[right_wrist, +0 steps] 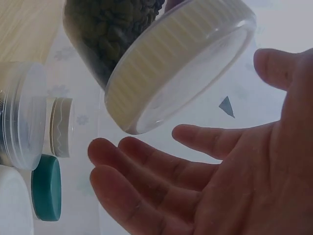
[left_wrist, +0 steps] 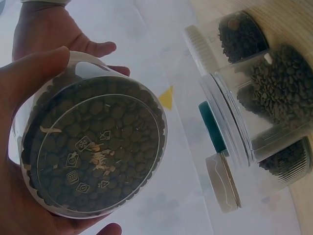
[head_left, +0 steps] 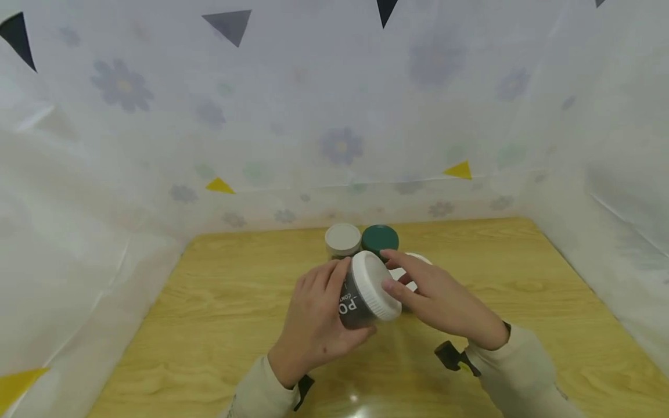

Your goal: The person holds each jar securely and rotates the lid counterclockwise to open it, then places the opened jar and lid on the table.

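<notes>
A clear plastic jar [head_left: 360, 305] with a white ribbed lid [head_left: 377, 284] and a dark lettered label is tilted in my left hand [head_left: 316, 313], which grips it round the side. Through its base [left_wrist: 98, 147] in the left wrist view, dark round pellets and a few pale bits show. My right hand [head_left: 436, 296] is beside the lid with its fingers spread and relaxed. In the right wrist view a gap shows between that hand [right_wrist: 230, 171] and the lid [right_wrist: 181, 63].
Behind the held jar stand a beige-lidded jar [head_left: 342, 239], a green-lidded jar [head_left: 380, 238] and a white-lidded jar [head_left: 420, 258] partly hidden by my right hand. A clear-lidded jar [left_wrist: 283, 83] holds dark pellets. Flowered sheeting [head_left: 292, 116] surrounds the wooden table [head_left: 219, 302].
</notes>
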The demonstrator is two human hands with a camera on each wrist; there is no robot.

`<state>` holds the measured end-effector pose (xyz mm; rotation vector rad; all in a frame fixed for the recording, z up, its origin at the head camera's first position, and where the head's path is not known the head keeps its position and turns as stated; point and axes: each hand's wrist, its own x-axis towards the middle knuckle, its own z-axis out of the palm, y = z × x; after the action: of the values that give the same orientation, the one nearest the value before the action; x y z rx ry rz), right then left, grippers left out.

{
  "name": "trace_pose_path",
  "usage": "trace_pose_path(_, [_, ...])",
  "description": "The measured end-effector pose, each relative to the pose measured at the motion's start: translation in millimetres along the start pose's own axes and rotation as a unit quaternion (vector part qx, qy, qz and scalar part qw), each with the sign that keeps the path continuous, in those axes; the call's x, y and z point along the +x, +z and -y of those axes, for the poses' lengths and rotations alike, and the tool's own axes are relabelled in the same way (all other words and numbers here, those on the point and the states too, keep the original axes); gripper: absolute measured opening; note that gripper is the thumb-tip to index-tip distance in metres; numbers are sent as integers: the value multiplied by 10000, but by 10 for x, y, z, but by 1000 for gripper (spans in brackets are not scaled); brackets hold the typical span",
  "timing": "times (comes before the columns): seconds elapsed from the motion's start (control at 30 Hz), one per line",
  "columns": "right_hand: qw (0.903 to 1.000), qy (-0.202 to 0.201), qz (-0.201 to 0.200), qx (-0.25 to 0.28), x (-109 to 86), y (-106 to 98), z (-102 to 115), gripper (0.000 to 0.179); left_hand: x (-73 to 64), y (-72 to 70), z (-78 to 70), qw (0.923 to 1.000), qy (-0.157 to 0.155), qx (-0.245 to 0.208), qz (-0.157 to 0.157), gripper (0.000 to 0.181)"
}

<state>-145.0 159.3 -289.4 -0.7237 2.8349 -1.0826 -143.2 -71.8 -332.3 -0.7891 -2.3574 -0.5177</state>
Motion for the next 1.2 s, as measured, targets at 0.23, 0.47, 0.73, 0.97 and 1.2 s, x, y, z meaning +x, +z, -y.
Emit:
trace_pose_path(0.23, [9997, 232, 111, -10, 17, 10, 44, 61, -16, -16, -10, 9998, -108, -26, 148, 100])
trace_pose_path(0.47, [9991, 395, 168, 35, 51, 13, 100, 66, -14, -13, -9, 9999, 26, 30, 132, 100])
trace_pose_path(0.73, [9967, -683, 388, 191, 8, 9, 85, 74, -44, -21, -15, 10000, 7, -90, 13, 101])
trace_pose_path(0.97, [9881, -1500, 322, 97, -34, -7, 24, 82, -39, -33, -28, 9998, -30, -172, 27, 101])
trace_pose_path(1.2, [9980, -615, -142, 45, -42, -24, 25, 61, -21, -36, -51, 9998, -88, -201, 38, 101])
